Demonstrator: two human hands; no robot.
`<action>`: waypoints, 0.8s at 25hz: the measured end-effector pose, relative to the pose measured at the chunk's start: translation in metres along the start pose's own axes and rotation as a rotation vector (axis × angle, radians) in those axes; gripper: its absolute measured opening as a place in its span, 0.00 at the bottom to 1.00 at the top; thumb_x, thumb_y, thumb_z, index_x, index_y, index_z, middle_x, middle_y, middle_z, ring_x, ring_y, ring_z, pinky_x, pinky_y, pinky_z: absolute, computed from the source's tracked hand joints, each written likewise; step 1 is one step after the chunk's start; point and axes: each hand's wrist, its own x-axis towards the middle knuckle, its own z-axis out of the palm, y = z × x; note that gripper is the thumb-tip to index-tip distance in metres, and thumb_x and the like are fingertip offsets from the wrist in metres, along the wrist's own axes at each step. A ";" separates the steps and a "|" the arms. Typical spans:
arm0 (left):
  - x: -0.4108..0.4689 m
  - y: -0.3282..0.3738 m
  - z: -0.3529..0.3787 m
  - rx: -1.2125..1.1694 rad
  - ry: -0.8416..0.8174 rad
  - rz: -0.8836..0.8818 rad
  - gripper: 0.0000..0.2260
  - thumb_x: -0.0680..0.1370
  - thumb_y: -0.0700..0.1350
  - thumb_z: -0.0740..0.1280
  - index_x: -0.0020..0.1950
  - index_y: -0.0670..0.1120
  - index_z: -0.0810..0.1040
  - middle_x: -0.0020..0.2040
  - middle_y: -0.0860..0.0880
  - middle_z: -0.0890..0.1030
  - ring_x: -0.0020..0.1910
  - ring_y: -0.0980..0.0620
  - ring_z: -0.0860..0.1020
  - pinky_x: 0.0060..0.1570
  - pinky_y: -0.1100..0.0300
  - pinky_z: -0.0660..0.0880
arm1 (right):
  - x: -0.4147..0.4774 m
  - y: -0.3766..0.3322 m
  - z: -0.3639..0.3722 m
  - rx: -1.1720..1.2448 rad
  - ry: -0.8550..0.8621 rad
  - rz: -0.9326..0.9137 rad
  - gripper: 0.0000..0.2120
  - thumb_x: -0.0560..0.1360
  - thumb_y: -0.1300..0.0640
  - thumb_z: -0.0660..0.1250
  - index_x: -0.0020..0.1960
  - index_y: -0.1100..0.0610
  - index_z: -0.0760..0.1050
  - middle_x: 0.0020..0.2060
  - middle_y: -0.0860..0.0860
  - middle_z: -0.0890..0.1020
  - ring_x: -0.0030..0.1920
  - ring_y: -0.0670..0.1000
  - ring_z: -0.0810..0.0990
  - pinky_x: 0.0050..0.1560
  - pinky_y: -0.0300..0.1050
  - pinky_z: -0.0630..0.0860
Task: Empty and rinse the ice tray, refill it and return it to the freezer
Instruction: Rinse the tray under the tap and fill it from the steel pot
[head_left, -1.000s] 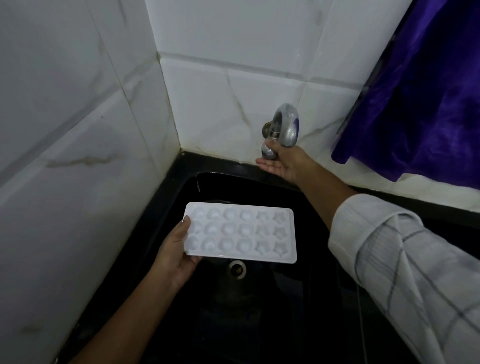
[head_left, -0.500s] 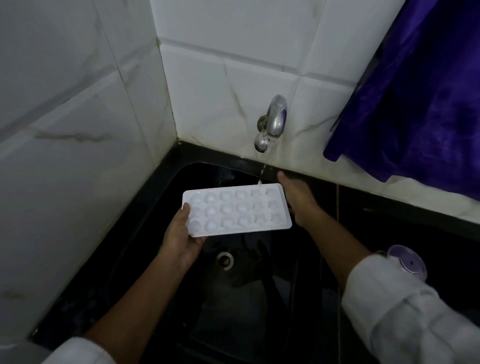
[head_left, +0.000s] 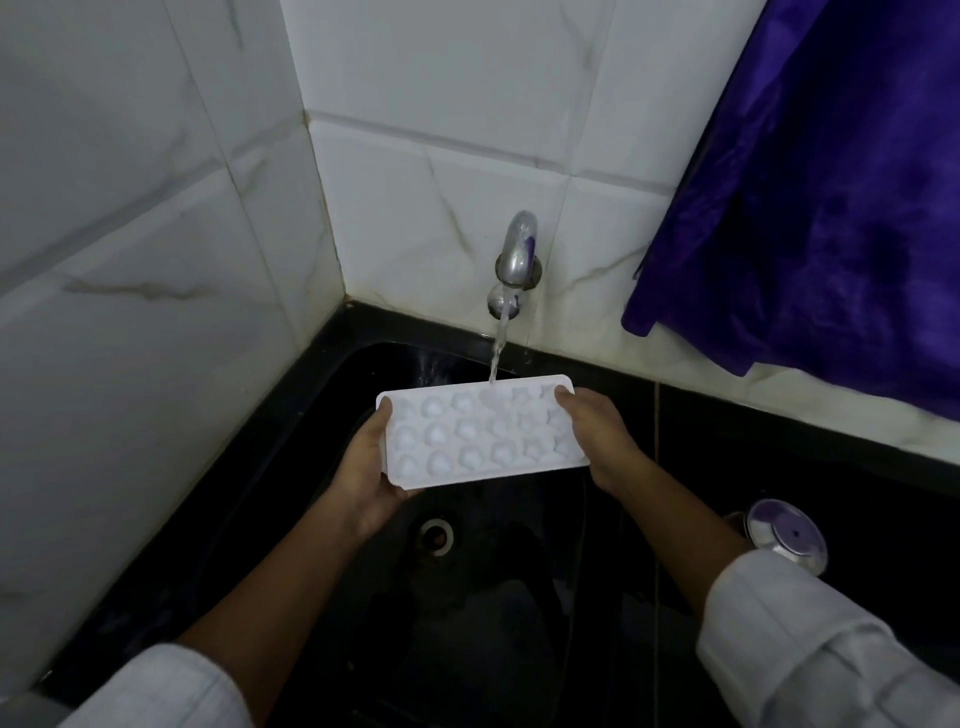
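Note:
A white ice tray (head_left: 480, 431) with star and round moulds is held level over the black sink (head_left: 363, 597). My left hand (head_left: 366, 470) grips its left end, thumb on the rim. My right hand (head_left: 597, 441) grips its right end. A thin stream of water (head_left: 497, 348) runs from the chrome wall tap (head_left: 517, 254) and lands on the tray's far edge, right of centre.
White marbled tiles close the corner at left and behind. A purple cloth (head_left: 810, 197) hangs at the upper right. A steel lidded container (head_left: 787, 535) sits on the black counter to the right. The drain (head_left: 436, 535) lies below the tray.
My right hand left the tap and took hold of the tray's right end. Water now flows from the tap onto the tray, which rose closer under the spout.

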 end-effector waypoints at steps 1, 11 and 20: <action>-0.001 0.001 0.003 0.011 0.000 -0.009 0.24 0.86 0.60 0.57 0.66 0.44 0.81 0.60 0.40 0.86 0.56 0.41 0.86 0.58 0.42 0.81 | 0.003 0.000 0.000 -0.025 0.006 -0.042 0.08 0.84 0.51 0.62 0.52 0.52 0.78 0.50 0.52 0.84 0.47 0.50 0.84 0.44 0.45 0.79; 0.008 -0.016 0.024 0.086 0.124 0.046 0.25 0.84 0.65 0.56 0.61 0.48 0.83 0.56 0.44 0.88 0.56 0.41 0.86 0.63 0.41 0.79 | 0.031 0.009 0.030 -0.991 0.190 -0.279 0.37 0.83 0.36 0.49 0.83 0.59 0.51 0.80 0.61 0.59 0.79 0.63 0.59 0.77 0.63 0.58; 0.032 -0.028 0.033 -0.008 0.070 -0.124 0.29 0.84 0.65 0.59 0.65 0.41 0.80 0.54 0.42 0.87 0.52 0.45 0.86 0.50 0.48 0.83 | -0.028 0.022 0.060 -1.182 -0.158 -0.822 0.27 0.84 0.41 0.48 0.80 0.51 0.61 0.81 0.55 0.60 0.81 0.56 0.55 0.81 0.58 0.50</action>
